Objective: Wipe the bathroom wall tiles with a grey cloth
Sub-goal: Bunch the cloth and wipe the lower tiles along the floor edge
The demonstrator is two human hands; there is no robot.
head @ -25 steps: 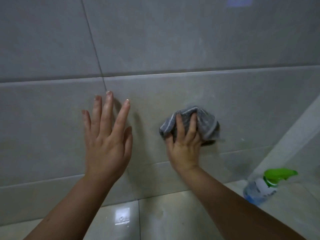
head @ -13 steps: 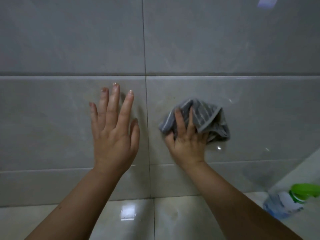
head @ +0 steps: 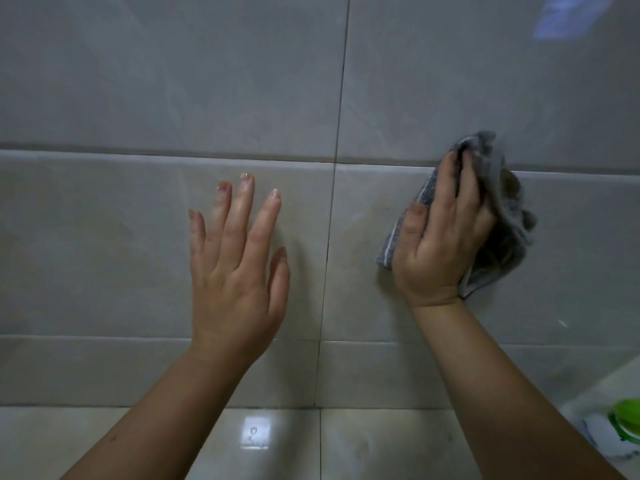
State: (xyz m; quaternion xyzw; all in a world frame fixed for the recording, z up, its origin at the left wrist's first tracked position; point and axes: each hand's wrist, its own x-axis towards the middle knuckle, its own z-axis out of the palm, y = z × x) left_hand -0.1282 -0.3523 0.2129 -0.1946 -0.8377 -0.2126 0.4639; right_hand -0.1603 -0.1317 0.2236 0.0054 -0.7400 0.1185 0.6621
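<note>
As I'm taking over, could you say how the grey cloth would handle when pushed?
Probably floppy: the grey cloth bunches in folds around the right hand. Likely light, since one hand holds it against the wall tiles.

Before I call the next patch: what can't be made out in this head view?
Head view:
- Spray bottle: cut off by the right edge; only its green top and some label show.
- Grey cloth: its middle is hidden under the right hand.
- Wall tiles: the patches behind the left hand and the cloth are covered.
- Blue patch, top right: blurred, cut by the top edge.
</note>
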